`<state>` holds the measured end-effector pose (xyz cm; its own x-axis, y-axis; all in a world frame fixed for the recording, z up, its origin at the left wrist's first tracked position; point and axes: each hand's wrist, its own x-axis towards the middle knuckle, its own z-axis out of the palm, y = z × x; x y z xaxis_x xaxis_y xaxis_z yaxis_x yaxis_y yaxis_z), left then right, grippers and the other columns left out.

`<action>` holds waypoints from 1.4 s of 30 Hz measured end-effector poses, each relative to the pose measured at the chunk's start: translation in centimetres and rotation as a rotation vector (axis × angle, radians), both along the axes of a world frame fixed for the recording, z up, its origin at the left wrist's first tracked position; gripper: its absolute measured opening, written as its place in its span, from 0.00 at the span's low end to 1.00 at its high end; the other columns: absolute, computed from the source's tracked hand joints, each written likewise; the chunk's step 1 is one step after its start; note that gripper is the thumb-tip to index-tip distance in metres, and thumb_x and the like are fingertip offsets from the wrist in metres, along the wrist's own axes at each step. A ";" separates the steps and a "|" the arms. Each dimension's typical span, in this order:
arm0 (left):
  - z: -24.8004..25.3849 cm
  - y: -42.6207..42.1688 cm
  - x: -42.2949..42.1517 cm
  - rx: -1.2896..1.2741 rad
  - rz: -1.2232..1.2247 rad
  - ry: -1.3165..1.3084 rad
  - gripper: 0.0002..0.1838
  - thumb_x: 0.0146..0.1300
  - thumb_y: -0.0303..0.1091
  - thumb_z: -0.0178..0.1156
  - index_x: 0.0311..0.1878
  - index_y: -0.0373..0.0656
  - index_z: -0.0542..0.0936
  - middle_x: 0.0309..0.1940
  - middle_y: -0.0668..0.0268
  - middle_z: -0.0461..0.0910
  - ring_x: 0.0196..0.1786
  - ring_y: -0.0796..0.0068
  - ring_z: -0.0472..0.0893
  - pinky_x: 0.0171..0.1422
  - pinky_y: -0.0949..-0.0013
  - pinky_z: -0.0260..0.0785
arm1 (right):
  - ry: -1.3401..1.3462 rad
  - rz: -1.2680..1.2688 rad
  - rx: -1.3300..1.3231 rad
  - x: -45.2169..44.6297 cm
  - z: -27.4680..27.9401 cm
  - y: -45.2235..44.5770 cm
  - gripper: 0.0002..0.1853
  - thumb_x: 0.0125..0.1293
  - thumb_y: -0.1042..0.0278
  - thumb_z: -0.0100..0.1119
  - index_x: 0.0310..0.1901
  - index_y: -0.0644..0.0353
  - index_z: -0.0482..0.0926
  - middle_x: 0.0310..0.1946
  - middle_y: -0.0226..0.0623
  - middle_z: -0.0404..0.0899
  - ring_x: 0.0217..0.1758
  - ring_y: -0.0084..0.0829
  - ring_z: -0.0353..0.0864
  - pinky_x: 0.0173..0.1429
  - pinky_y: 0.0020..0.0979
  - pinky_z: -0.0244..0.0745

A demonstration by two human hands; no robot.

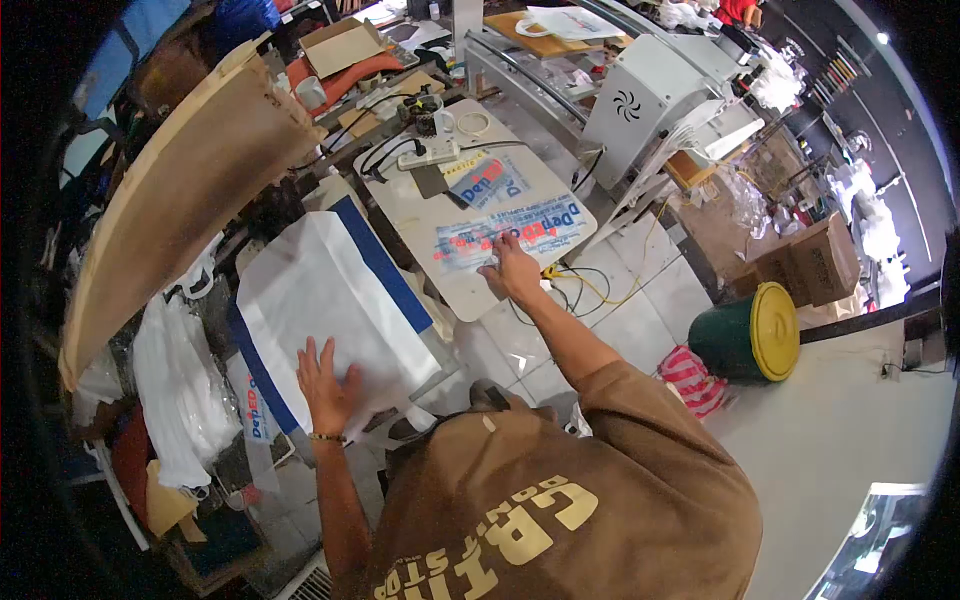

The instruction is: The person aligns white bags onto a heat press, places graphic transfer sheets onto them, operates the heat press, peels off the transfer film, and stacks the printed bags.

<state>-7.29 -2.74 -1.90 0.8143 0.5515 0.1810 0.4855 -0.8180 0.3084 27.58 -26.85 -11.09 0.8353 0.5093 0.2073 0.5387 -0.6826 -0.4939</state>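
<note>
My left hand lies with fingers spread on the lower part of a white fabric bag with dark blue side panels. The bag is laid flat on a work surface at my left. My right hand reaches to the lower edge of a clear plastic film printed in blue and red. Its thumb and fingers are apart, with fingertips at the film. The film rests on a beige board with rounded corners. A second printed film lies higher on that board.
A power strip with cables sits at the board's far end. A large curved wooden panel rises at the left, above white plastic bags. To the right stand a grey machine and a green bin with a yellow lid.
</note>
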 end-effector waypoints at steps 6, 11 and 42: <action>-0.1 0.7 0.3 -0.016 0.008 -0.015 0.34 0.64 0.51 0.64 0.72 0.49 0.71 0.77 0.44 0.58 0.78 0.33 0.56 0.77 0.34 0.50 | 0.081 -0.033 -0.002 1.2 -1.1 0.6 0.26 0.52 0.49 0.76 0.51 0.51 0.86 0.58 0.36 0.76 0.54 0.42 0.83 0.52 0.42 0.81; -0.1 0.9 0.6 -0.059 0.035 0.040 0.36 0.63 0.53 0.65 0.72 0.49 0.71 0.77 0.44 0.58 0.78 0.34 0.55 0.77 0.35 0.50 | 0.071 -0.048 -0.017 1.9 -1.6 0.5 0.20 0.56 0.52 0.72 0.47 0.52 0.88 0.53 0.37 0.80 0.51 0.43 0.84 0.52 0.42 0.81; 0.8 0.0 -0.4 -0.061 0.034 -0.131 0.37 0.59 0.47 0.70 0.70 0.44 0.72 0.76 0.42 0.60 0.76 0.36 0.59 0.77 0.37 0.50 | 0.056 -0.426 0.299 6.0 -4.1 -5.9 0.28 0.57 0.54 0.70 0.55 0.63 0.80 0.51 0.49 0.80 0.55 0.51 0.81 0.58 0.47 0.76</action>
<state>-7.66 -2.78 -1.07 0.7668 0.5914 0.2497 0.4649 -0.7798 0.4192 33.53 -32.77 -15.24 0.9694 0.0471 0.2410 0.2113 -0.6601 -0.7209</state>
